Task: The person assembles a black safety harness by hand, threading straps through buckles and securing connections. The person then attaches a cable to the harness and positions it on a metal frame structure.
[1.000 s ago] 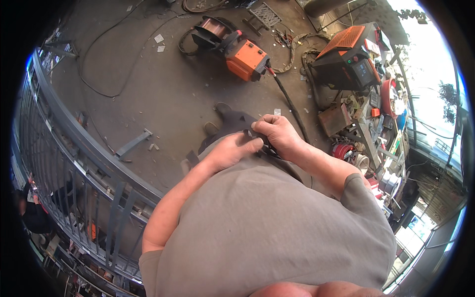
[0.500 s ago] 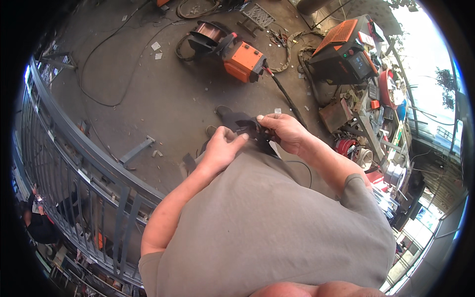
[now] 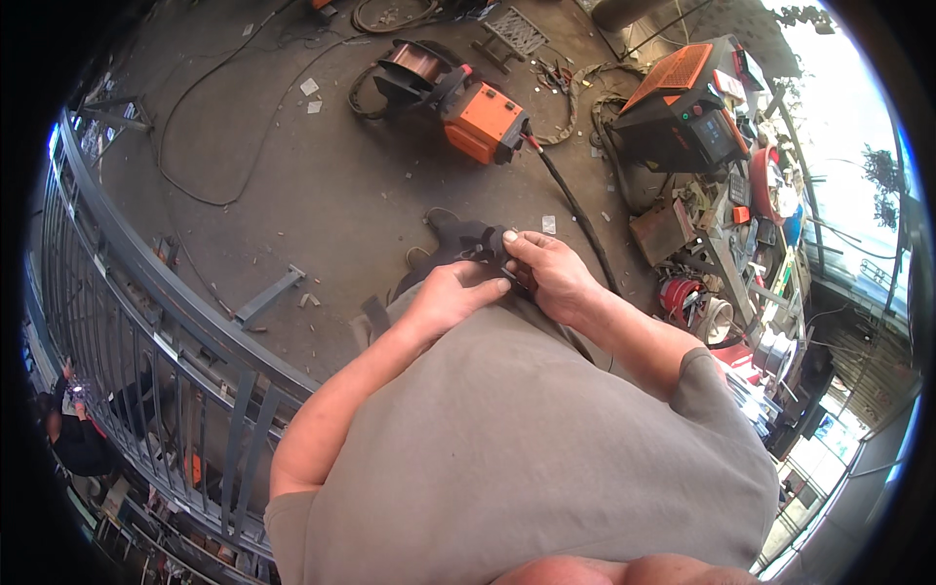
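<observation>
A dark, irregularly shaped item (image 3: 485, 240) is held in front of my waist; its kind is hard to make out. My right hand (image 3: 554, 275) pinches its right side between thumb and fingers. Close by on the left, my left hand (image 3: 454, 298) curls with the thumb pointing right, against the item's lower edge. The left fingertips are tucked out of sight behind the hand. Below the item, dark trousers and shoes (image 3: 442, 216) show against the floor.
A curved metal railing (image 3: 210, 336) runs along my left, with another person (image 3: 83, 444) beyond it. Ahead stands an orange wire feeder (image 3: 483, 122) with a copper wire spool (image 3: 416, 63). An orange-black welding machine (image 3: 682, 122) and a cluttered bench (image 3: 746, 210) are right. Cables (image 3: 575, 200) cross the floor.
My left hand has moved slightly right, closer to my right hand, and its thumb now lies straighter. The dark item has turned and stands higher between my hands.
</observation>
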Tool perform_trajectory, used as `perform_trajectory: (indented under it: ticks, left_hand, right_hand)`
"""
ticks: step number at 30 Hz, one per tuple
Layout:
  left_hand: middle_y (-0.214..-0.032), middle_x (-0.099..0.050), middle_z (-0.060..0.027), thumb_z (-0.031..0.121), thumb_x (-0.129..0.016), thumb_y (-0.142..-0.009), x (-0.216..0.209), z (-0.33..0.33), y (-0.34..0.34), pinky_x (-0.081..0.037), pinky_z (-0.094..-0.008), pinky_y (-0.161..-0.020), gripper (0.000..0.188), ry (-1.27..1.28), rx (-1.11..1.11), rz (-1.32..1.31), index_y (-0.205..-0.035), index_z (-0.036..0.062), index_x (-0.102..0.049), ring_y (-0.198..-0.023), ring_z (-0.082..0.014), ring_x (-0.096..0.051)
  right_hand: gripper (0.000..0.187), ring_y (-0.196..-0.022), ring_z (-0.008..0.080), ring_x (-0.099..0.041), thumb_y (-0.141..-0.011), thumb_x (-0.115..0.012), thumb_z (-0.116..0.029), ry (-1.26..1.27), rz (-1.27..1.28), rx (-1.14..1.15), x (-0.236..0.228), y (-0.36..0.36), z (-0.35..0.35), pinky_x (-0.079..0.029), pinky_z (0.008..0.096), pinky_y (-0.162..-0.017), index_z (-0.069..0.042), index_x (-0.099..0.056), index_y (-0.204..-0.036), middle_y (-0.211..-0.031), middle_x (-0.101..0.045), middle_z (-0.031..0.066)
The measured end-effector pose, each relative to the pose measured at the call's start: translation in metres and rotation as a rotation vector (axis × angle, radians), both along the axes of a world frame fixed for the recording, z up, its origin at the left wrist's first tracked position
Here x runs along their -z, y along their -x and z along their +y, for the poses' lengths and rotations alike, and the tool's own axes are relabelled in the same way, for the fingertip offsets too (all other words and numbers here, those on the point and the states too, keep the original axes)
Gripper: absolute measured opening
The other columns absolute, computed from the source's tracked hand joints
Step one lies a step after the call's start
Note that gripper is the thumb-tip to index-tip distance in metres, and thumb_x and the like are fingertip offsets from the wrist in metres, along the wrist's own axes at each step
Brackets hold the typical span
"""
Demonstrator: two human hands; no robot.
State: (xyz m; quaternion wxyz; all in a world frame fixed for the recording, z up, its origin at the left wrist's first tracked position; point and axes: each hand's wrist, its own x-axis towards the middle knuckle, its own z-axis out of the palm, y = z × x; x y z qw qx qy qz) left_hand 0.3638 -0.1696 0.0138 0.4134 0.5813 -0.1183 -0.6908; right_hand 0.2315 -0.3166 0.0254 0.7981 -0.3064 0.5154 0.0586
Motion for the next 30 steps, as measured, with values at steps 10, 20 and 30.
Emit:
perform_trajectory:
  ticks: [10, 20, 30]
  left_hand:
    - [-0.102, -0.074, -0.0045, 0.021, -0.077, -0.095, 0.023, -0.007, -0.002, -0.053, -0.03, -0.087, 0.026, 0.004, 0.019, 0.015, -0.111, 0.0006, -0.072, -0.094, -0.011, -0.066]
    - [-0.111, -0.075, -0.0079, 0.026, -0.078, -0.096, 0.021, -0.016, -0.012, -0.054, -0.032, -0.091, 0.041, 0.037, 0.046, 0.088, -0.124, -0.0021, -0.071, -0.101, -0.0132, -0.067]
    - [-0.116, -0.076, -0.0088, 0.018, -0.075, -0.093, 0.014, -0.016, -0.016, -0.052, -0.0317, -0.098, 0.03, -0.043, 0.029, 0.054, -0.117, 0.0, -0.076, -0.109, -0.0151, -0.067]
  right_hand:
    - [0.028, -0.086, 0.0131, -0.062, -0.107, -0.06, -0.03, -0.064, 0.009, 0.113, 0.004, -0.006, -0.004, -0.051, 0.0296, -0.081, -0.003, -0.064, -0.111, -0.096, -0.068, 0.0045]
    - [0.027, -0.097, 0.015, -0.064, -0.107, -0.061, -0.031, 0.001, -0.137, 0.144, 0.011, -0.005, -0.005, -0.052, 0.0322, -0.089, -0.005, -0.064, -0.113, -0.105, -0.069, 0.0047]
    - [0.031, -0.103, 0.0133, -0.06, -0.101, -0.069, -0.021, 0.336, -0.195, -0.479, -0.012, -0.001, -0.036, -0.048, 0.0322, -0.096, -0.003, -0.063, -0.126, -0.107, -0.068, 0.0041]
